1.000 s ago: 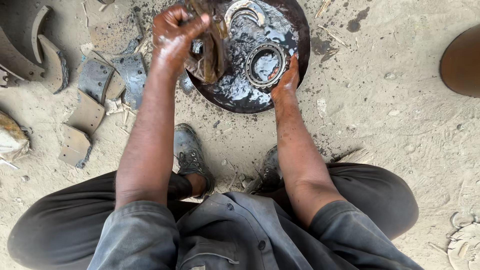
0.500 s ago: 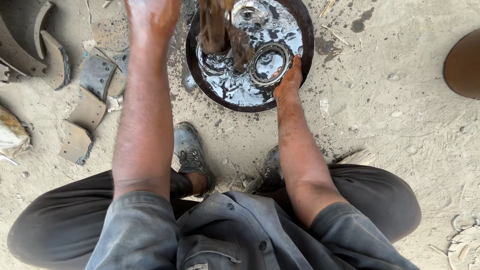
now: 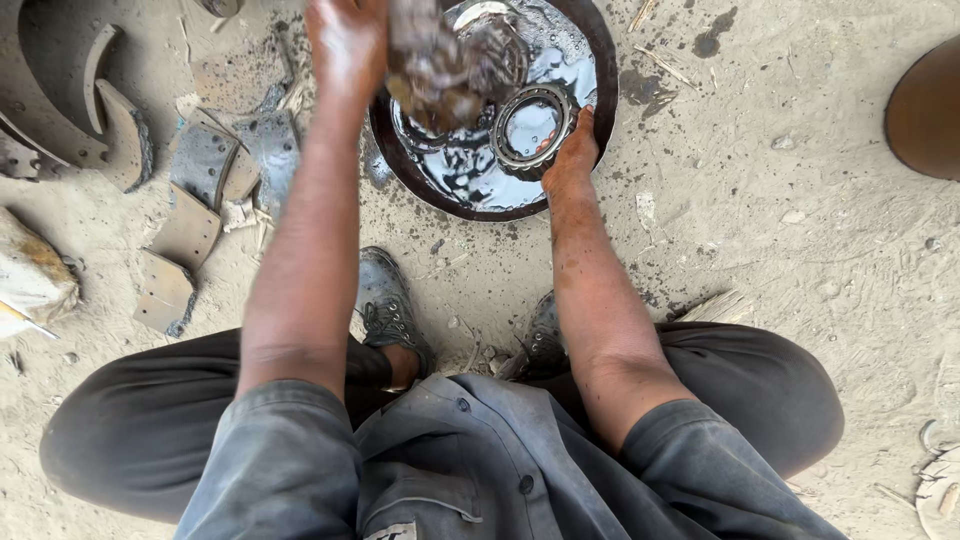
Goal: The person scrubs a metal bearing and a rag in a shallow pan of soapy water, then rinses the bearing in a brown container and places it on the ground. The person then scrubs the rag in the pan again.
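A round dark metal pan (image 3: 600, 80) with shiny dark liquid sits on the sandy ground in front of me. My left hand (image 3: 345, 40) is raised over it, gripping a dirty, dripping rag (image 3: 440, 70) that is blurred by motion. My right hand (image 3: 572, 150) rests on the pan's near rim, fingers touching a ring-shaped bearing (image 3: 530, 125) that lies in the liquid. More metal parts at the pan's far side are partly hidden by the rag.
Worn curved brake shoes and lining pieces (image 3: 200, 170) lie at the left. A brown rounded object (image 3: 930, 110) is at the right edge. My shoes (image 3: 385, 305) are planted just below the pan, knees spread wide.
My left hand has lifted the rag higher and shifted it right over the pan. The right hand has stayed at the bearing on the rim.
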